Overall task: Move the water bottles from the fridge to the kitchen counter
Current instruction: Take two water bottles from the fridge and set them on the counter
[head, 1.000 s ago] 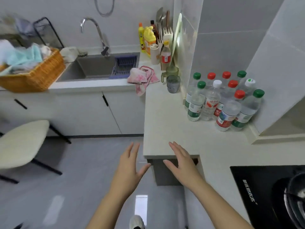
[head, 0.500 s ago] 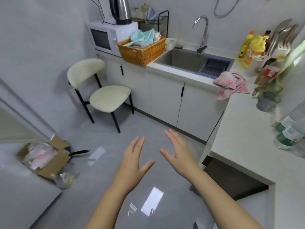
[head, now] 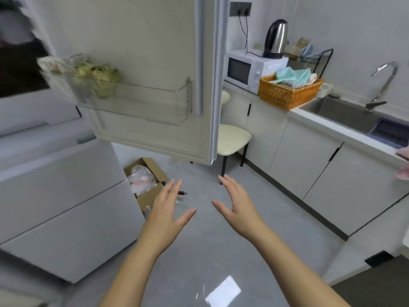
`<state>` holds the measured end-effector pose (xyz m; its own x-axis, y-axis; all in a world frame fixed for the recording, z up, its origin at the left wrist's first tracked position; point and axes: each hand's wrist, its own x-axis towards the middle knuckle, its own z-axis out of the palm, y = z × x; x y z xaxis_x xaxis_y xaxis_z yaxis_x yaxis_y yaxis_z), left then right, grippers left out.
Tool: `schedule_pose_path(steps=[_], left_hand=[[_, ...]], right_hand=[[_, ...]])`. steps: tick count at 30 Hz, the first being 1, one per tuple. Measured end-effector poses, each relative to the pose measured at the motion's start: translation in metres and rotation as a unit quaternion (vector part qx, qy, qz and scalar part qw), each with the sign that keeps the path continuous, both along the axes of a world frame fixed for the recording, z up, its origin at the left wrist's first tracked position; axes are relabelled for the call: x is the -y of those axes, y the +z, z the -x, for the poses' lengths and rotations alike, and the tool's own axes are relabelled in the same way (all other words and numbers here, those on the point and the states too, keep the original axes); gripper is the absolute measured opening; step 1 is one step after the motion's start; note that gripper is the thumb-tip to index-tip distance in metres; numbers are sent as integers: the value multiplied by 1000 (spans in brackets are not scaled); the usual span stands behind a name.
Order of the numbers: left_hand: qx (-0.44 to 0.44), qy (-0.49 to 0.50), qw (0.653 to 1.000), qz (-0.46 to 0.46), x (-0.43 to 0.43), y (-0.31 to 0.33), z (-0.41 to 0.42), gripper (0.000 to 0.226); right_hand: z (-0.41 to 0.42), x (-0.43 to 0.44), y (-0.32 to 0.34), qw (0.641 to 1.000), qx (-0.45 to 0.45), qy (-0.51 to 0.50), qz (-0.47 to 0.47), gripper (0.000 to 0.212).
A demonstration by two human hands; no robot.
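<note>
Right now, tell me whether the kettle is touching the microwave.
Touching. The head view shows the kettle standing with its dark base flat on top of the microwave, no gap between them.

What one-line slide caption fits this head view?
Both hands, left hand and right hand, empty and open over the floor, facing the open fridge door.

Open fridge door [head: 155, 69] and cardboard box [head: 147, 185] flank bare floor [head: 221, 251].
</note>
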<state>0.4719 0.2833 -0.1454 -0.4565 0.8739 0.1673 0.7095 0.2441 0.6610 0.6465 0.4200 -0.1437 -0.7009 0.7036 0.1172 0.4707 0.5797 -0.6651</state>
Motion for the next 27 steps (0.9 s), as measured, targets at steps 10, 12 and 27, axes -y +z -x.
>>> schedule_pose_path(steps=[10, 12, 27], left_hand=[[-21, 102, 995, -8, 58, 14, 105, 77], [-19, 124, 992, -5, 62, 15, 126, 78], [-52, 274, 960, -33, 75, 49, 306, 77]], right_hand=[[139, 32, 7, 993, 3, 119, -22, 63], [168, 31, 4, 990, 5, 138, -21, 63], [412, 19, 27, 949, -14, 315, 15, 65]])
